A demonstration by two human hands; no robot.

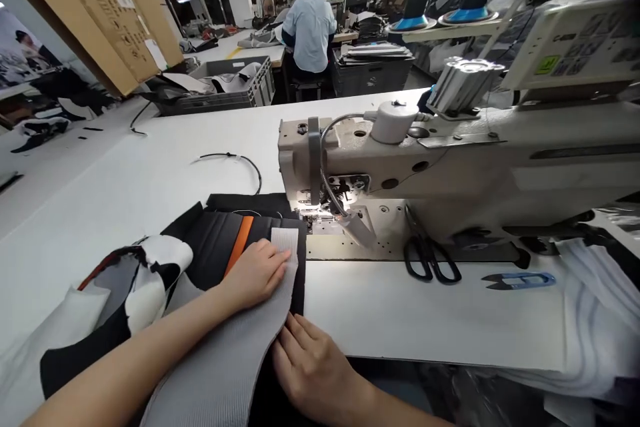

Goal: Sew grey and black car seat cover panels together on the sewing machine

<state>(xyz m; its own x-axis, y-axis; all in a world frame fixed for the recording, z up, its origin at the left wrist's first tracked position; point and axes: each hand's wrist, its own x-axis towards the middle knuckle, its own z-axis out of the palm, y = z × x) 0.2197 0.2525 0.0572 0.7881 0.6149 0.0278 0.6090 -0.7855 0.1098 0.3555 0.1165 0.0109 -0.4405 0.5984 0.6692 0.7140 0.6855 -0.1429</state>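
Note:
A grey ribbed fabric strip (pixel 220 353) lies over a black padded panel (pixel 210 247) with an orange stripe (pixel 241 240). My left hand (pixel 257 273) presses on the strip near its far end, fingers bent and close together on it. Lower down, my right hand (pixel 313 367) pinches the strip's right edge together with the black material beneath; its fingertips are partly hidden. Just beyond the panel's far right corner stands the lit needle area of a sewing machine (pixel 345 153). White and black sewn pieces (pixel 155 273) are bunched left of the panel.
Black scissors (pixel 430 260) and blue thread snips (pixel 520 280) lie on the white table (pixel 380 320) to the right. White cloth (pixel 595 320) hangs at the right edge. A black cable (pixel 250 163) curves behind the panel. Farther off, a person (pixel 310 33) sits between grey crates (pixel 260 87).

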